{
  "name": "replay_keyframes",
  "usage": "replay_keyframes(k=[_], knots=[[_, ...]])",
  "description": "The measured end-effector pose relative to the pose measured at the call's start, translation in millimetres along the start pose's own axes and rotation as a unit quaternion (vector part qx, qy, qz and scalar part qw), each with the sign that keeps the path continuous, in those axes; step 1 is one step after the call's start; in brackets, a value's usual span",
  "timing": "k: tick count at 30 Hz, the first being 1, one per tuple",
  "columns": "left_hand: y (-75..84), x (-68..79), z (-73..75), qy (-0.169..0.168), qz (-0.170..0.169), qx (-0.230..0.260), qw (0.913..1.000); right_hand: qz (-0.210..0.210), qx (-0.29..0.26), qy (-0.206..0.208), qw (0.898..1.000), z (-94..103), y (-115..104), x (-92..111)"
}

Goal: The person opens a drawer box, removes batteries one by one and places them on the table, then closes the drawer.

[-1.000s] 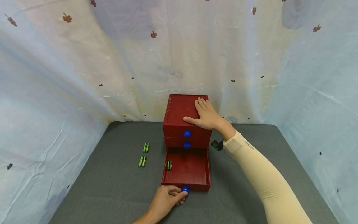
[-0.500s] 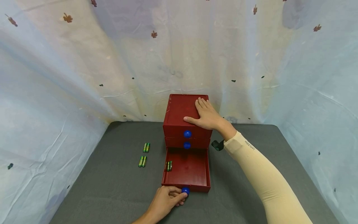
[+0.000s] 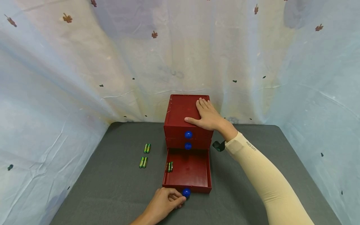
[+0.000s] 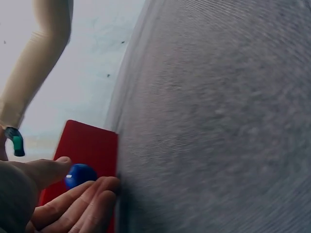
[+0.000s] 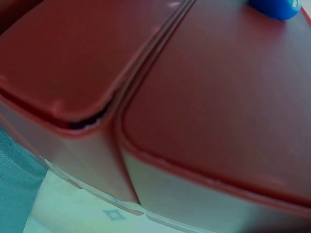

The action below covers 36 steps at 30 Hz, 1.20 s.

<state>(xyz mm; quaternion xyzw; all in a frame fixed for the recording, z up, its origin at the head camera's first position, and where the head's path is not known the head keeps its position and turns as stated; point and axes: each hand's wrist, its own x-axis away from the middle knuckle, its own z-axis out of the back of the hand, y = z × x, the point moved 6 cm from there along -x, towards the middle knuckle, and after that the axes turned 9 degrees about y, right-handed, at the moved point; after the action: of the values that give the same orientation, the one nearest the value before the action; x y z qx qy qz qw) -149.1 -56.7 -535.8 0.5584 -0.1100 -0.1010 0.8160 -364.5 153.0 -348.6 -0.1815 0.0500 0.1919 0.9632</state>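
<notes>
A red drawer cabinet [image 3: 180, 109] stands on the table with its bottom drawer [image 3: 191, 170] pulled out. My left hand [image 3: 164, 201] is at the blue knob [image 3: 186, 192] on that drawer's front. In the left wrist view the thumb and the loosely extended fingers lie on either side of the knob [image 4: 80, 175], parted from it. My right hand [image 3: 208, 117] rests flat on the cabinet's top, fingers spread. Inside the drawer, by its left wall, lies a pair of green batteries [image 3: 170, 167]. The right wrist view shows the cabinet's red drawer fronts [image 5: 218, 97], not the hand.
Left of the cabinet, two pairs of green batteries lie on the grey table [image 3: 112, 187], a far pair [image 3: 147, 148] and a near pair [image 3: 143, 162]. Both upper drawers, with blue knobs [image 3: 188, 134], are closed. A pale curtain [image 3: 180, 56] hangs behind the table.
My left hand has loosened its pinch on the drawer's knob and shifted slightly left and down. The drawer and my right hand have stayed in place.
</notes>
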Motion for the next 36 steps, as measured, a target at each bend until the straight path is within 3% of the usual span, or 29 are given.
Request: replay_keyframes(k=[10,19,30,36], knots=[[31.9,1.9,21.1,0.004,-0.034,-0.042,0.9985,0.004,0.002,0.000,1.000,0.1,0.2,0.1],[59.3,-6.7,45.7,0.046,-0.078,-0.075,0.9930,0.004,0.000,0.001,1.000,-0.2,0.0,0.3],[57.7,-35.0,72.6,0.106,-0.118,-0.174,0.9718,0.004,0.001,0.003,1.000,-0.6,0.5,-0.3],[47.0,-49.6,74.8,0.104,-0.122,-0.198,0.9670,0.003,0.003,0.005,1.000,-1.2,1.3,-0.9]])
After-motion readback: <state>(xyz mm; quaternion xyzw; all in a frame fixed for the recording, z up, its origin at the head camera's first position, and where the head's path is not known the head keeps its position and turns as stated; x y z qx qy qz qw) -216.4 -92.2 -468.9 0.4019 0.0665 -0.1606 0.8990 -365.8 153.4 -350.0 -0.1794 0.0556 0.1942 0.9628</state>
